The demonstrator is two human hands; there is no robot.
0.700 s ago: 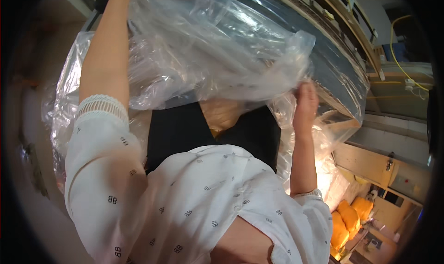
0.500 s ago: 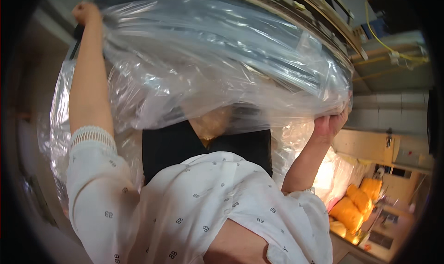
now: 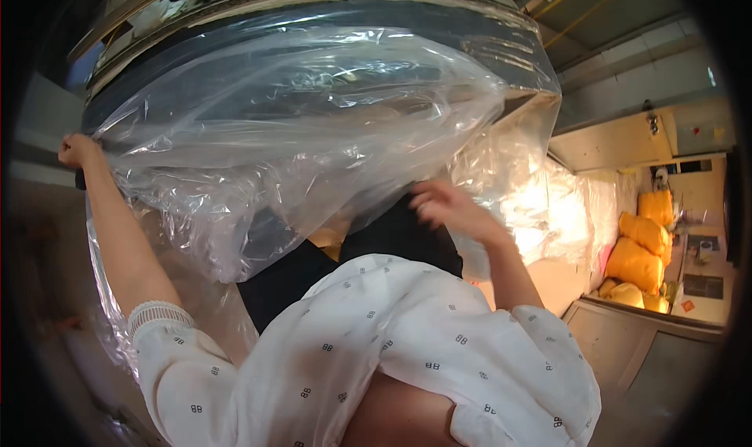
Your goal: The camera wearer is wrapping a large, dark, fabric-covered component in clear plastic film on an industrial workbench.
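A large sheet of clear plastic film (image 3: pixel 313 134) spreads in front of me, creased and shiny. Its upper part lies over a big dark panel-like thing (image 3: pixel 274 28) with a long edge; its lower part hangs bunched over my lap. At the far left, my left hand (image 3: pixel 77 151) is closed in a fist at the film's left edge, gripping it. My right hand (image 3: pixel 454 210) is off the film's right corner, over my dark-clad thigh, with its fingers loosely bent and apart. Nothing shows in it. A ring sits on one finger.
More crumpled plastic (image 3: pixel 540 212) shines under a warm light on the right. Beyond it several orange-yellow bundles (image 3: pixel 638 263) are stacked. A pale cabinet-like panel (image 3: pixel 619 142) stands to the right. Wooden framing (image 3: pixel 141 5) runs along the far side.
My right hand has let go of the film's right side and come in toward my lap. My left hand, still gripping, appears lower and farther left as the view turned.
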